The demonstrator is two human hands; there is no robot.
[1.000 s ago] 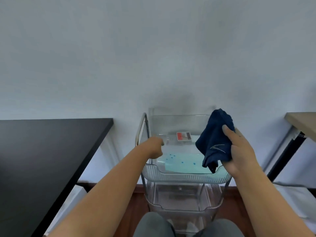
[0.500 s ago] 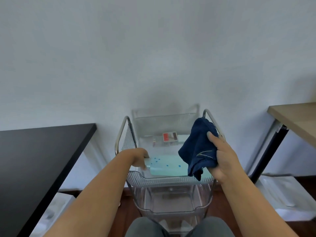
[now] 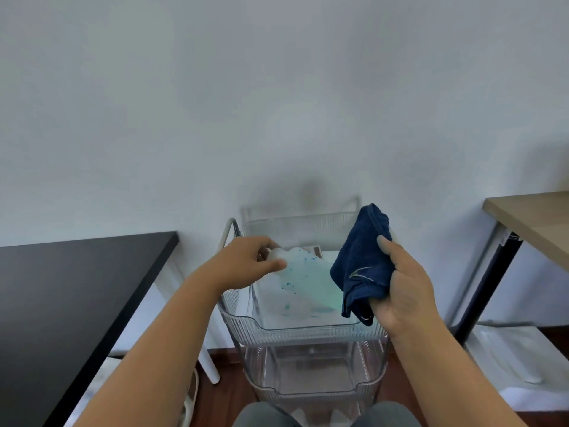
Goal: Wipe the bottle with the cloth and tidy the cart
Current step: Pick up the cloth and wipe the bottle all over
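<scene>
Nearest item: the person's knees (image 3: 264, 416), grey-clad, at the bottom edge, close against the cart.

Cart (image 3: 308, 335): clear ribbed plastic, tiered, with a metal handle on its left side. The lower tray looks bare as far as can be told. The top tray holds the task's thing.

Left hand (image 3: 246, 261): fingers and thumb closed around the near-left end of the bottle, at what appears to be its neck or cap; the cap itself is hidden under the fingers.

Bottle (image 3: 304, 280): pale, translucent, tinted blue-green, with small blue specks on it. It is blurred. It sits over the top tray, raised at the held end, its long axis running from the left hand down and to the right, so that its far end passes behind the cloth. Whether that lower end touches the tray floor cannot be told.

Right hand (image 3: 400, 291): clenched on the cloth, thumb across the front.

Cloth (image 3: 361, 263): dark navy terry, bunched, hanging from the grip over the tray's right side, just beside the bottle's right end and overlapping it in view.

Judgement: wiping has not begun. The cloth hand is nearer the bottle's body and lies to its right; the stroke would run leftward along the axis.

Beyond: a small red-labelled box (image 3: 314, 250) at the tray's back, then the white wall (image 3: 277, 103). Black desk (image 3: 70, 297) left, wooden desk (image 3: 535, 220) right.
</scene>
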